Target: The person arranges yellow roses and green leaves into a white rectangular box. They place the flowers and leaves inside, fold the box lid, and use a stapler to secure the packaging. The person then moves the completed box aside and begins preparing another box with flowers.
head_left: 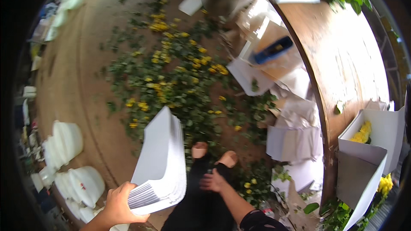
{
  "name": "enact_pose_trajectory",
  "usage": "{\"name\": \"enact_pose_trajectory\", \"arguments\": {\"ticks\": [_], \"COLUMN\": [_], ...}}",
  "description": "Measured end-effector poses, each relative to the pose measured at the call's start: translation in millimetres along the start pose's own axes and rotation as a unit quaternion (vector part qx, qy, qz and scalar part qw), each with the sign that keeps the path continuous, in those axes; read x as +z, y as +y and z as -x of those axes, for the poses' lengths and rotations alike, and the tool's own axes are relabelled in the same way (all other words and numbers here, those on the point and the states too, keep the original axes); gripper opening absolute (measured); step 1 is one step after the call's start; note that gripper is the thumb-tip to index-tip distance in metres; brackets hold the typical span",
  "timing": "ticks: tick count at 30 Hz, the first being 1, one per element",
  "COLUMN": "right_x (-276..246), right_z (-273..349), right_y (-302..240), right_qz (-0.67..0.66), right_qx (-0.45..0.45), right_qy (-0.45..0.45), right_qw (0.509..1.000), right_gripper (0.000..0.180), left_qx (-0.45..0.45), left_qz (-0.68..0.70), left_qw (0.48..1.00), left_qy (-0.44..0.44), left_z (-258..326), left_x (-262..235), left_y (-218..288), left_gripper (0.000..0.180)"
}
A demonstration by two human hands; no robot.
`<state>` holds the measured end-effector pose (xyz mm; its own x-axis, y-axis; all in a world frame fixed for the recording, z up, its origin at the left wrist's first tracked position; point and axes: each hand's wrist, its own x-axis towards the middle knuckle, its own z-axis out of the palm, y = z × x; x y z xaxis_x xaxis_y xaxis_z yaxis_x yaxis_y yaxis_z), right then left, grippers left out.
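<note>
My left hand [117, 205] grips a thick stack of white paper sheets [160, 162] at its lower corner, holding it up over the floor at the lower middle. My right hand [213, 182] hangs lower, resting against my dark trouser leg [201, 207], its fingers loosely curled with nothing in them. My two feet [214, 156] stand at the edge of a litter of yellow flowers and green leaves [171, 77] spread over the brown floor.
A curved wooden table [342, 60] runs down the right. A white box [376, 132] holding yellow flowers sits on it. Loose white sheets and cardboard [291, 141] lie under its edge, with a blue object [272, 50]. White plastic containers [68, 145] stand at the left.
</note>
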<state>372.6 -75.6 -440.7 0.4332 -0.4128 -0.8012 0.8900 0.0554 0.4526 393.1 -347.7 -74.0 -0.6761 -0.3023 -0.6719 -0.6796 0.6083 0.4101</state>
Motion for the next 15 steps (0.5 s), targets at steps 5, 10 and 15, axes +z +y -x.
{"name": "enact_pose_trajectory", "arguments": {"ticks": [5, 10, 15], "right_x": [179, 278, 296], "right_z": [-18, 93, 229], "right_y": [73, 65, 21], "right_qz": [0.052, 0.134, 0.126], "right_qx": [-0.041, -0.211, -0.402], "right_qy": [-0.329, -0.347, -0.365], "right_qw": [0.942, 0.904, 0.830], "right_gripper": [0.088, 0.088, 0.088], "left_qx": [0.165, 0.355, 0.601], "left_qz": [-0.217, -0.146, -0.233], "left_qw": [0.962, 0.921, 0.759], "left_qy": [-0.015, 0.068, 0.091], "left_z": [116, 252, 278], "left_x": [-128, -199, -252], "left_y": [36, 67, 105], "left_gripper": [0.063, 0.054, 0.032]}}
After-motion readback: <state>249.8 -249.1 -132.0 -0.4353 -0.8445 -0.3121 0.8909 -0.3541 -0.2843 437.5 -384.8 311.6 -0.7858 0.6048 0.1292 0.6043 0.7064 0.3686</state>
